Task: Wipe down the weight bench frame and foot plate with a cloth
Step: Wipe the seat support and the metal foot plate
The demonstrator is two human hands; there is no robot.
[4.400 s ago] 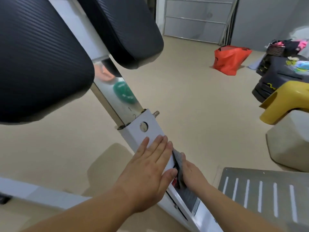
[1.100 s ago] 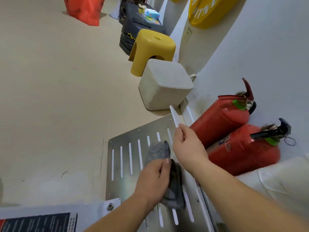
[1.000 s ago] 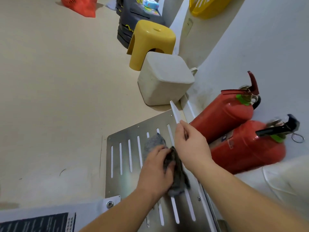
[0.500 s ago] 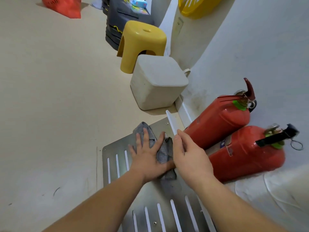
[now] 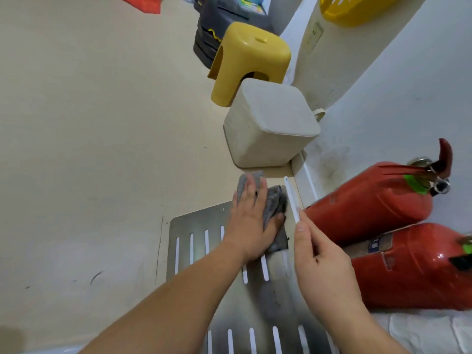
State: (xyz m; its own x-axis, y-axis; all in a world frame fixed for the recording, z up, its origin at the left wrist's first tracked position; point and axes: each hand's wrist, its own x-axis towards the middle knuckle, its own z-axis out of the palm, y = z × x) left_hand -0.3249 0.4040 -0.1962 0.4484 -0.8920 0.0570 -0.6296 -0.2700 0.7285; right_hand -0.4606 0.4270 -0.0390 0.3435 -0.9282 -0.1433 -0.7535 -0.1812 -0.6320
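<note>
Soft, even brightness is spread throughout, and only faint shadows are cast. A pale sheen is seen on the foot plate (image 5: 190, 254) at 7 o'clock, and a small highlight on the nearer fire extinguisher (image 5: 421, 272) at 4 o'clock. The wall (image 5: 383, 103) edges are bowed toward 1 o'clock, and the farther extinguisher's handle (image 5: 431, 172) at 3 o'clock is smeared by blur

The bare left forearm comes in from 7 o'clock and runs toward 1 o'clock. The left hand (image 5: 251, 221) lies palm down with fingers straight and together, pressing flat on the grey cloth (image 5: 273, 200). The right forearm enters from 5 o'clock, angled toward 11 o'clock. The right hand (image 5: 324, 267), at 4 o'clock of the left, pinches the near end of a thin white strip (image 5: 291, 198), thumb extended along it.
</note>
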